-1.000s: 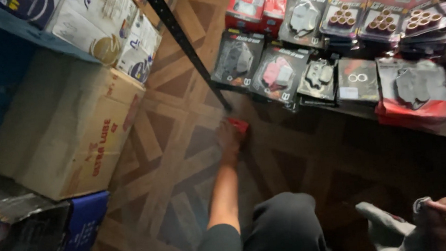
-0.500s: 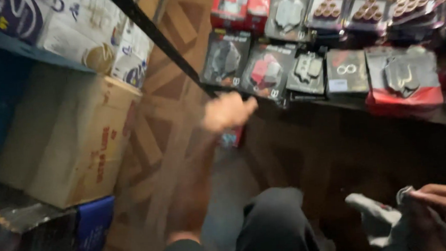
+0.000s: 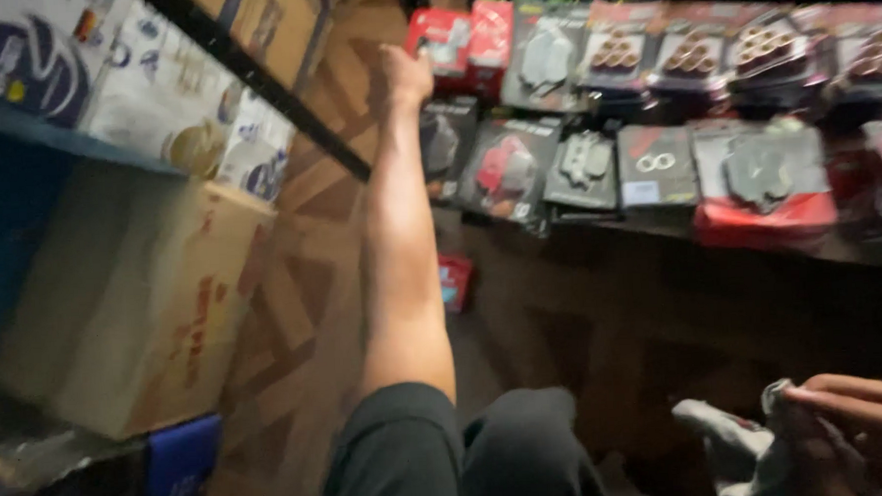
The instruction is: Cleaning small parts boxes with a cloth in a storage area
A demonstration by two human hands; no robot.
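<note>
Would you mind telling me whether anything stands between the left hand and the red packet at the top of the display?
Nothing visible does. The left hand is raised beside the red packet, right at its edge; the blur hides whether they touch. The right hand is far off, holding a grey cloth.

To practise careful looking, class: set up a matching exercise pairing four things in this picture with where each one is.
Things:
1. Left hand
2. Right hand
3. Cardboard box
4. Small red pack

Places:
A. On the floor below the display ledge
B. Under the blue shelf at the left
C. Raised to the red packs at the top of the display
D. Low at the right, holding a grey cloth

Pairs: 1-C, 2-D, 3-B, 4-A
</note>
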